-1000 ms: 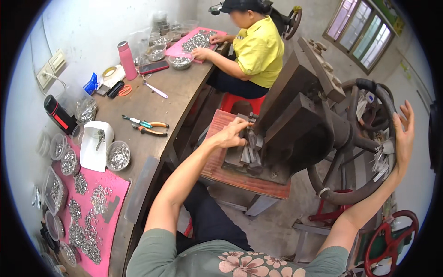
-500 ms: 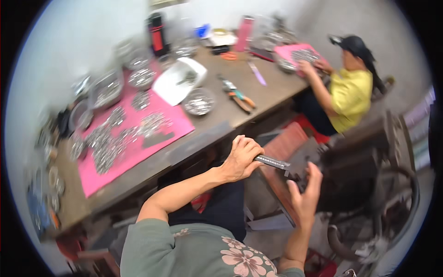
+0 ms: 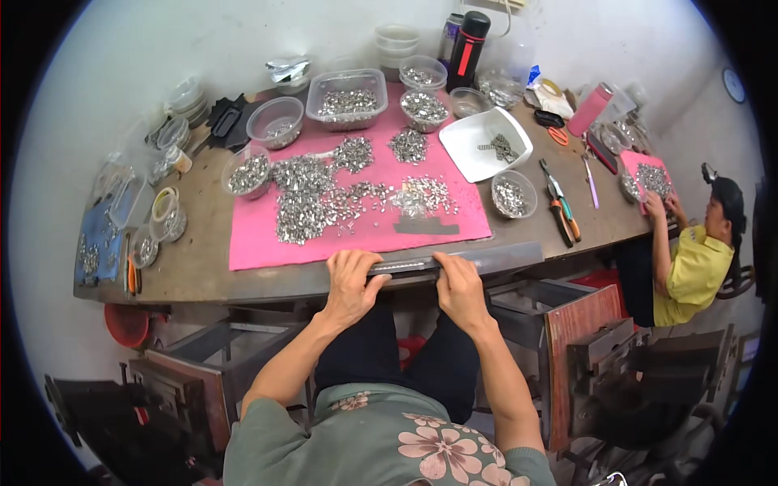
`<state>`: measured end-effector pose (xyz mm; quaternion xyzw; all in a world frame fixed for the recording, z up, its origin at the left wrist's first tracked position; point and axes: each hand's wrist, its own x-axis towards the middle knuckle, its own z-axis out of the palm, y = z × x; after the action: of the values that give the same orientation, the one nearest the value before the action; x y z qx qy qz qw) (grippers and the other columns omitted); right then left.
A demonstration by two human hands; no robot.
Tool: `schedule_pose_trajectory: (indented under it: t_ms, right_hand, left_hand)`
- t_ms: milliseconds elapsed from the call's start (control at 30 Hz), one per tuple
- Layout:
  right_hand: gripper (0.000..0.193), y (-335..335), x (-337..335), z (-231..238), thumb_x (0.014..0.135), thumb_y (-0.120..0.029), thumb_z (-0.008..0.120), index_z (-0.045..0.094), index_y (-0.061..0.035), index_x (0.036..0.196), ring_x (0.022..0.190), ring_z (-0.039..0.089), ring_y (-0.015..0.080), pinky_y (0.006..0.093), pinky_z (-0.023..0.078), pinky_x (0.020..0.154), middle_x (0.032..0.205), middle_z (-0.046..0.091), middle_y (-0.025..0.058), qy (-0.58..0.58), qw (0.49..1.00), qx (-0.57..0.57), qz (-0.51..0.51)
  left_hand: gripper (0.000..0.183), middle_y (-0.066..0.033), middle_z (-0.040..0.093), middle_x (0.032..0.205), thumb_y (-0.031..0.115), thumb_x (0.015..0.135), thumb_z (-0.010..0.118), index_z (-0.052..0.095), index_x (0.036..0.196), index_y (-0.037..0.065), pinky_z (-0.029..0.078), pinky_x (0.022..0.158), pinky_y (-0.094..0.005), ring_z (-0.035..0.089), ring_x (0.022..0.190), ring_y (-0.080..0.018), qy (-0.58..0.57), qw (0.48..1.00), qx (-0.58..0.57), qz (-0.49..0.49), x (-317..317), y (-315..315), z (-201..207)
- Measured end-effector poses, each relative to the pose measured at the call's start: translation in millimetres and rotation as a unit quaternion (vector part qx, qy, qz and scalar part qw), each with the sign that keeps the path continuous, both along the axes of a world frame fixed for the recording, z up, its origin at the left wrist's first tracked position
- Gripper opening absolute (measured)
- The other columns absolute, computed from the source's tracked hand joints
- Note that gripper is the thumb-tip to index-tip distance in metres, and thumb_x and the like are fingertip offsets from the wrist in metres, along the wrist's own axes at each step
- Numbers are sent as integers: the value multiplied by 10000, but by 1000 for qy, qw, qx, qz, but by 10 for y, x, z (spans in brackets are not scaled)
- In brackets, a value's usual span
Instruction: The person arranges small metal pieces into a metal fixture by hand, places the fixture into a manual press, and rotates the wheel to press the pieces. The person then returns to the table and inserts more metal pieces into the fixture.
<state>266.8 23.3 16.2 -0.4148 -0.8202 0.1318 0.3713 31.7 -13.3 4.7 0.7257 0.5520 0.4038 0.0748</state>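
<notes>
At the table's front edge, both hands hold a narrow dark bar-like strip (image 3: 403,266) with a row of small light pieces along its top. My left hand (image 3: 350,285) is closed on its left end, thumb pointing inward. The right end lies between the fingers of my right hand (image 3: 460,293). Just beyond, a pink mat (image 3: 258,253) carries heaps of small silver metal pieces (image 3: 301,212). A grey flat piece (image 3: 425,227) and a smaller scatter of pieces (image 3: 433,194) are on the mat ahead of my right hand.
Plastic tubs of metal pieces, such as a rectangular one (image 3: 348,121), stand at the back. A white tray (image 3: 463,154), a bowl (image 3: 514,194), pliers (image 3: 559,202) and a black flask (image 3: 468,53) are rightward. A co-worker in yellow (image 3: 687,271) sits at the far right.
My view has swung left to face the mat. Both hands have come from the right side to the table's front edge. My right hand, spread beside the strip before, now grips it.
</notes>
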Motion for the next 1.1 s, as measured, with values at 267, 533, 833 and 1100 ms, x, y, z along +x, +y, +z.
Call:
schedule_pose_trajectory:
  t_ms: [267,533,833,1100]
  right_hand:
    - [514,148,-323,-141,776,6,756,609,-2,1268,1172,575,380,455,470,998,1282,601,174,13,1000,14,-13]
    - [634,171,-466,-315,753,-91,851,580,-9,1319,1166,561,383,463,467,998,1274,580,168,21,997,38,-69]
    - [554,178,-430,-407,786,-130,831,600,-26,1278,1159,550,372,469,456,989,1231,575,154,1,995,67,-77]
    - [545,169,-427,-417,797,-170,825,600,-41,1276,1172,553,359,455,433,999,1262,572,138,-1,994,66,-85]
  left_hand:
    - [293,-76,603,1023,131,845,758,713,1129,74,396,868,-412,553,974,-274,-16,1000,-21,0,-234,183,-51]
    - [322,-69,650,1185,123,827,771,717,1142,90,336,1064,-521,566,1158,-284,25,998,49,8,-172,221,-89]
    - [275,-212,627,1306,64,1078,424,451,1337,-26,526,1033,-417,636,1227,-304,-301,950,-14,85,-515,-515,-182]
    - [222,-153,719,1035,152,1084,520,640,1153,-22,596,807,-309,726,931,-209,-500,820,-278,33,-821,-528,-148]
